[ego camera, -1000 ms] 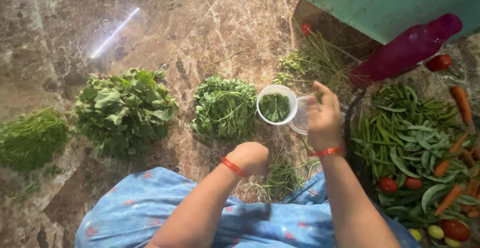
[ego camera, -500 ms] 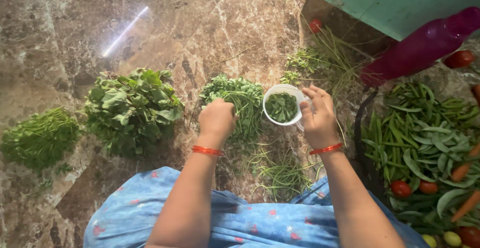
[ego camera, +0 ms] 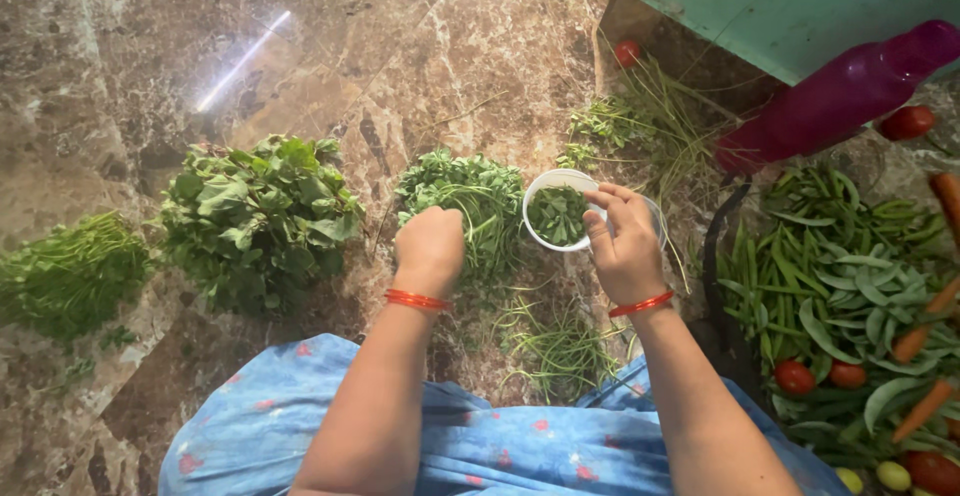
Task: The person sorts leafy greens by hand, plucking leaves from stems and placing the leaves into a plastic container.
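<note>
My left hand rests closed on the near edge of a bunch of small-leaved greens lying on the marble floor; its fingers seem to grip some of the stalks. My right hand holds the rim of a white plastic cup partly filled with plucked green leaves. The cup stands just right of the bunch. A heap of bare green stems lies on the floor between my forearms. Both wrists wear red bangles.
A broad-leaved bunch and a fine-leaved bunch lie to the left. At right is a pile of green beans, pea pods, carrots and tomatoes, a magenta bottle, a green box and loose stalks.
My left hand moved up from my lap to the small-leaved bunch. My right hand brought the cup down and closer to that bunch.
</note>
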